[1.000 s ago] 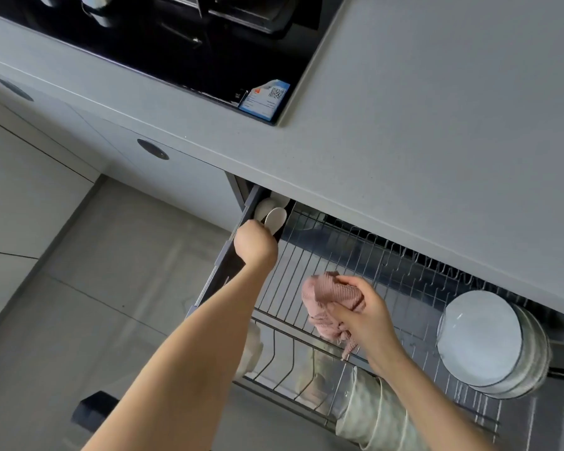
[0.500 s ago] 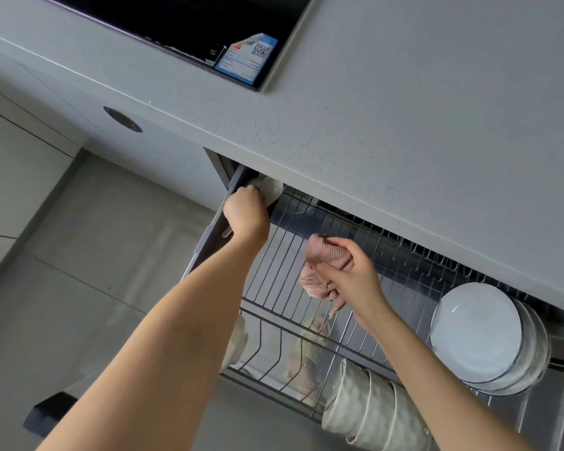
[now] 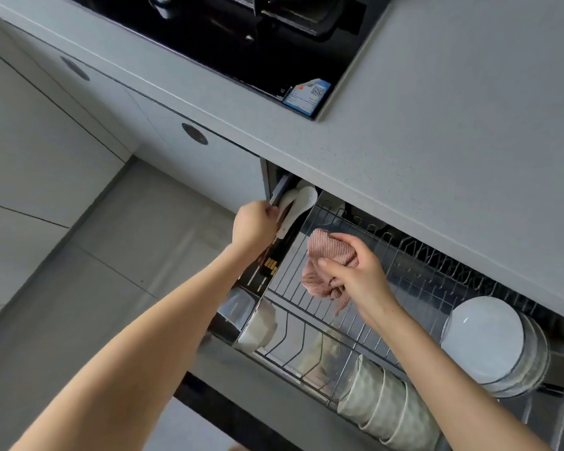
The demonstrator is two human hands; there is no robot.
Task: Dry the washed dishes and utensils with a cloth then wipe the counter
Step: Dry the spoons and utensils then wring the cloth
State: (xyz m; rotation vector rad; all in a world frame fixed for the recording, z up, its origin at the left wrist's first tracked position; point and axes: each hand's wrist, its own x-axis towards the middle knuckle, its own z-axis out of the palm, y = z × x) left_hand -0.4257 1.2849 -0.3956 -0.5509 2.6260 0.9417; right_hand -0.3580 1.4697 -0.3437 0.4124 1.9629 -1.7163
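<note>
My right hand (image 3: 355, 275) grips a crumpled pink cloth (image 3: 326, 265) above the wire rack (image 3: 306, 294) of an open pull-out drawer under the grey counter (image 3: 437, 151). My left hand (image 3: 253, 222) is curled at the drawer's left side, right beside white ceramic spoons (image 3: 298, 203) that stand in the side compartment; whether its fingers hold a spoon I cannot tell. White plates (image 3: 482, 340) stand upright at the rack's right. Pale green bowls (image 3: 381, 408) lie stacked on their side at the front.
A black cooktop (image 3: 241, 37) with a blue-and-white label (image 3: 308, 96) is set into the counter at the top. Grey cabinet fronts with round recessed pulls (image 3: 194, 134) run to the left. A white cup (image 3: 258, 327) sits in the rack's front left corner. Grey floor tiles lie below.
The view shifted, bringing more of the cooktop into sight. My left hand stayed at the spoon compartment, and the spoons now show more fully. My right hand kept the cloth over the rack.
</note>
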